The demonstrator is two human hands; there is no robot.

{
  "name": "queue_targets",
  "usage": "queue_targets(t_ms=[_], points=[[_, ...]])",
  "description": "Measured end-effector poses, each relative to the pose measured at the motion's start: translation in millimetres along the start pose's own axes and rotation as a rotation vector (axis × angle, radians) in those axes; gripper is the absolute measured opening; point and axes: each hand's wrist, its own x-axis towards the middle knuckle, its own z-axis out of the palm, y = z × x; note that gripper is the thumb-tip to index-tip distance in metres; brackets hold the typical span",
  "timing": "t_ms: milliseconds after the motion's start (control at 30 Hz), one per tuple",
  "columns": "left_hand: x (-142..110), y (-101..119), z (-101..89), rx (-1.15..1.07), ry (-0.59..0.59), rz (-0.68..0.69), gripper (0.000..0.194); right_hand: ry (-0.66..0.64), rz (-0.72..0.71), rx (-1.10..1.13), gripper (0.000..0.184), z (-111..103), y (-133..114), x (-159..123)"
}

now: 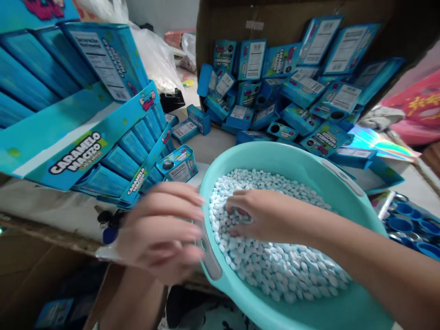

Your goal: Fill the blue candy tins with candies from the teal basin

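Note:
A turquoise plastic basin (pixel 330 183) holds a heap of small pale blue and white candies (pixel 292 270). Inside it, my right hand (pixel 254 213) reaches down into the heap, its fingers curled among the candies and its fingertips partly hidden. At the basin's left rim, beside the grey handle grip (pixel 210 256), is my left hand (pixel 161 233). Motion blurs it, and whether it holds anything is unclear. Just beyond that hand, a small blue candy box (pixel 178 165) stands on the table.
At the left, blue display trays (pixel 79 149) are packed with candy boxes. A large cardboard carton (pixel 285 18) behind the basin holds many loose blue boxes (pixel 302 89). Blue-rimmed round tins (pixel 409 220) lie at the right. Clear plastic bags (pixel 154 55) sit at the back.

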Motion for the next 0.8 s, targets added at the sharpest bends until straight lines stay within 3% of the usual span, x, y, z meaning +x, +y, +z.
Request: queue_targets(t_ms=[100, 167, 400, 533, 800], points=[[-0.8, 21.9, 11.1, -0.103, -0.728, 0.329, 0.024, -0.004, -0.020, 0.051, 0.011, 4.1, 4.7, -2.6], [2.3, 27.8, 17.4, -0.053, -1.032, 0.404, 0.027, -0.042, -0.012, 0.072, 0.012, 5.6, 7.5, -2.6], [-4.9, 27.4, 18.6, 0.151, -1.012, 0.363, 0.015, -0.146, 0.054, 0.013, 0.009, 4.8, 8.4, 1.0], [-6.2, 29.6, 18.5, 0.175, -0.992, 0.364, 0.014, -0.141, 0.038, 0.053, 0.012, 3.5, 9.2, 0.8], [-0.1, 36.6, 24.8, 0.236, -1.035, 0.224, 0.018, -0.132, -0.039, 0.052, 0.014, -3.8, 4.4, -0.9]])
